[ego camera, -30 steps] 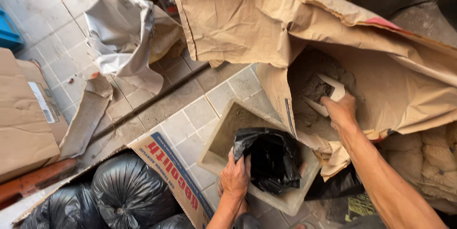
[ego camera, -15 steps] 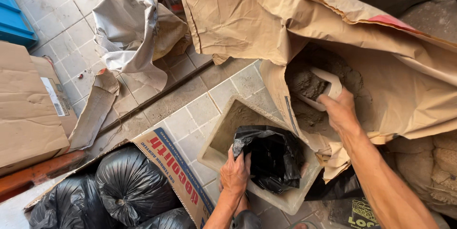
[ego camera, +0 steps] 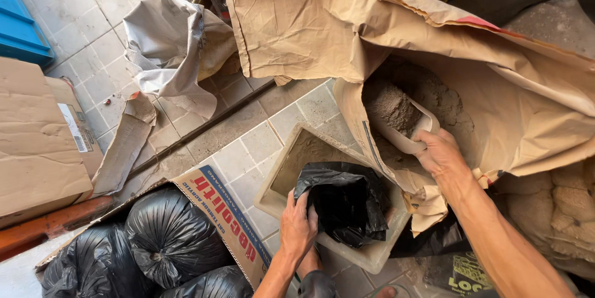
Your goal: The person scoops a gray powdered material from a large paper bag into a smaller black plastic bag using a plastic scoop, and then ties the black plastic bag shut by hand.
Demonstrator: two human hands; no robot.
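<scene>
At the lower left, a cardboard box [ego camera: 211, 211] holds filled black bags [ego camera: 155, 248]. Beside it the left hand [ego camera: 299, 227] pinches the rim of a black plastic bag [ego camera: 347, 202] standing in a shallow tray [ego camera: 372, 254]; the mouth should stay wide. Rightward, the right hand [ego camera: 441, 154] grips a loaded scoop [ego camera: 400, 121] inside the torn paper sack [ego camera: 372, 31]; keeping it level would avoid spilling.

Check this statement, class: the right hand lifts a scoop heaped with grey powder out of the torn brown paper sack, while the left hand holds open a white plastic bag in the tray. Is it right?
One detail is wrong. In the head view, the bag that the left hand holds open in the tray is black, not white. The rest stands: the right hand holds the scoop heaped with grey powder at the torn brown paper sack.
</scene>
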